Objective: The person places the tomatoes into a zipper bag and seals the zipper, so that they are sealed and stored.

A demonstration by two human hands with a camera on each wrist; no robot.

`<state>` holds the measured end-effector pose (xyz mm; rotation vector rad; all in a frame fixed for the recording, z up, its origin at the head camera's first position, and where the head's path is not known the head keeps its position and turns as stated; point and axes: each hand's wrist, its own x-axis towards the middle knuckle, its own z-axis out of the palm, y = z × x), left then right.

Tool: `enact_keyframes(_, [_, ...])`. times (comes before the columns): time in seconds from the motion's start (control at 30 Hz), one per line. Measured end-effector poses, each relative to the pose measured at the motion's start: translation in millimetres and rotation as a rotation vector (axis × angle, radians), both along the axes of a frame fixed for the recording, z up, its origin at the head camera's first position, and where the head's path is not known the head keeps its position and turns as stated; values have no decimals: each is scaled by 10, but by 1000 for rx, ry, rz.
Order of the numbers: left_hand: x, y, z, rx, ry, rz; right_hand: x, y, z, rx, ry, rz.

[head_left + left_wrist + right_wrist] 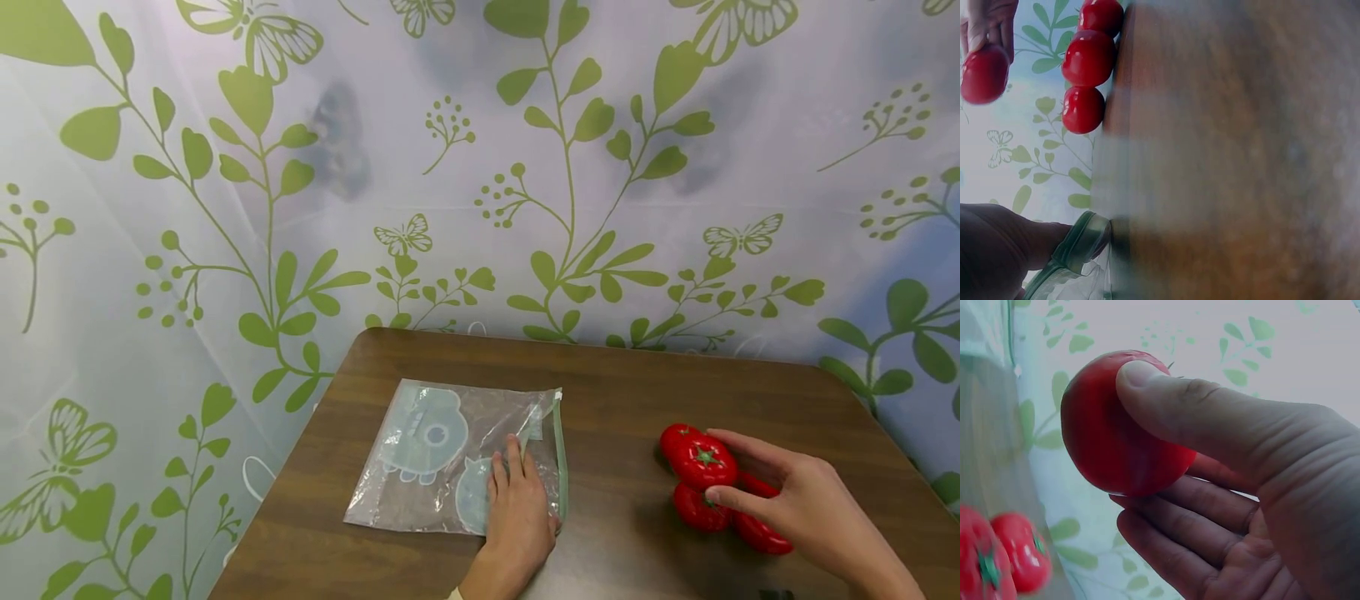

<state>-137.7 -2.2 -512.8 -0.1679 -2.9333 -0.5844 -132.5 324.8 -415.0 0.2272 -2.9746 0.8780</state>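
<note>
My right hand (802, 500) holds a shiny red tomato (703, 462) between thumb and fingers, above other tomatoes. In the right wrist view the thumb presses one side of the held tomato (1100, 437), the fingers lying under the other. A clear zip bag (420, 512) with pale blue animal prints lies flat on the table. On its right part rests my left hand (517, 504), fingers stretched out over the plastic. The left wrist view has the thumb at the bag's raised green edge (1082, 240), its tip partly hidden there.
Three more tomatoes, among them one in front (701, 510), sit close together on the brown wooden table (600, 417), right of the bag. A curtain (450, 167) with green leaves and butterflies hangs behind the table. A small dark object (776, 594) shows at the bottom edge.
</note>
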Motion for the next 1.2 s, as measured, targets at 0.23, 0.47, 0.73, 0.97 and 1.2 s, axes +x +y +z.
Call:
enact_keyframes(0.23, [4, 3, -6, -20, 5, 0, -77, -310, -7, -112, -13, 95])
enact_keyframes(0.47, [11, 0, -13, -29, 19, -8, -164, -580, -46, -168, -4, 171])
enact_keyframes(0.73, [5, 4, -21, -37, 7, -10, -322, -857, -173, -261, -50, 243])
enact_keyframes(0.97, [-10, 3, -11, -33, -45, -16, -460, -1040, -353, -308, -126, 266])
enact_keyframes(1.2, [-10, 0, -7, -41, -36, -19, -575, -1205, -575, -333, -147, 320])
